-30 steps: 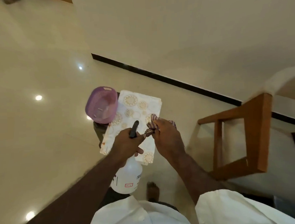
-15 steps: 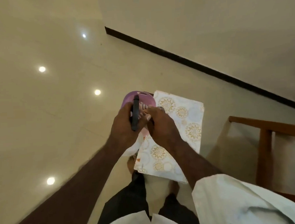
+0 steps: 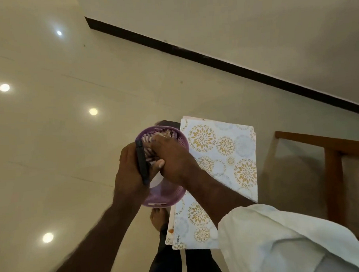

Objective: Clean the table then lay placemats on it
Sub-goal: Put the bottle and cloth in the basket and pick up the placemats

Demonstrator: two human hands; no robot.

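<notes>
the placemats [image 3: 222, 154], white with gold and pale blue medallions, lie stacked on a small dark stand [image 3: 165, 123] that barely shows beneath them; i can make out at least two edges at the near corner, though the exact count is hidden. just beside them, touching their left edge, sits one purple plastic basket [image 3: 177, 192]. the right hand [image 3: 173, 156] reaches into it, its grip closed on a striped cloth [image 3: 149, 141] bunched against the basket's far rim. the left hand [image 3: 128, 171] is clenched around the black trigger head of one spray bottle [image 3: 141, 164], whose pale body shows only as a sliver inside the basket.

no worktop to be cleaned is in sight, only shiny tiled floor [image 3: 51, 141], one wooden chair [image 3: 331, 156] off to the right, and a bare foot [image 3: 158, 216] below the basket.

what could go wrong, to my eye: the basket seems to overhang the stand's edge, so pressing down with both hands could tip it onto the foot. the mats also jut well past the stand, and a nudge from the right forearm could slide the stack off. a squeeze on the trigger would wet the cloth or mats.
</notes>
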